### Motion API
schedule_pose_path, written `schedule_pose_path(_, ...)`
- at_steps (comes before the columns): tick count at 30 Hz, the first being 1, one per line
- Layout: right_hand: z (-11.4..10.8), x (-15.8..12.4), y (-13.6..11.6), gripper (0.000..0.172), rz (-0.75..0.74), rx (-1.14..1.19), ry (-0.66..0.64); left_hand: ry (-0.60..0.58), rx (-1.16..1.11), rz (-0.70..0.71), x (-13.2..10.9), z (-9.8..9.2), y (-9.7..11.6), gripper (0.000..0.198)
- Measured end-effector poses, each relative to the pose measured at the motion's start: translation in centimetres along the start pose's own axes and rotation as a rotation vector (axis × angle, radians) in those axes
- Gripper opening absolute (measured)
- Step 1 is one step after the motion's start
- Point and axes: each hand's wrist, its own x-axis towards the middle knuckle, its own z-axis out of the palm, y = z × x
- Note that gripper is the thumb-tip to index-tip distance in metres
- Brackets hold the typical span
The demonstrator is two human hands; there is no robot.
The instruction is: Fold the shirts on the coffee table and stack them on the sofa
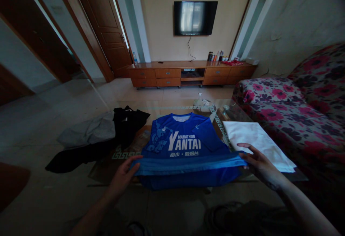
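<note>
A blue marathon T-shirt [185,146] with white lettering lies flat on a glass coffee table [118,157], its sleeves folded inward. The bottom hem is lifted in a band across the front. My left hand [122,175] pinches the left end of that hem. My right hand [256,162] grips the right end, fingers curled over the fabric. Both hands hold the hem just above the table's near edge.
A folded white cloth [258,142] lies on the table to the right of the shirt. Grey [88,132] and black garments [126,121] are piled at the left. A floral sofa [296,103] stands on the right; a TV cabinet [188,72] lines the far wall.
</note>
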Motion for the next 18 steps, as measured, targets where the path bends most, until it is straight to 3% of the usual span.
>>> schedule_pose_path(3,0.0,0.2,-0.3,0.052,-0.008,0.049,0.026,-0.029,-0.036,0.009,-0.1,-0.1,0.5,0.055)
schedule_pose_path(7,-0.2,0.2,-0.1,0.065,-0.029,0.039,0.005,-0.069,-0.019,0.072,-0.1,-0.2,1.3,0.066)
schedule_pose_path(10,-0.5,0.5,0.4,0.066,-0.051,-0.011,0.052,-0.006,0.158,0.124,0.0,-0.4,2.1,0.058)
schedule_pose_path(14,-0.9,0.6,0.6,0.057,-0.081,-0.043,0.119,-0.031,0.346,0.171,-0.1,-1.0,3.0,0.042)
schedule_pose_path(18,-1.0,0.4,0.3,0.064,-0.104,-0.079,0.061,-0.02,0.389,0.205,0.0,-2.0,2.8,0.043)
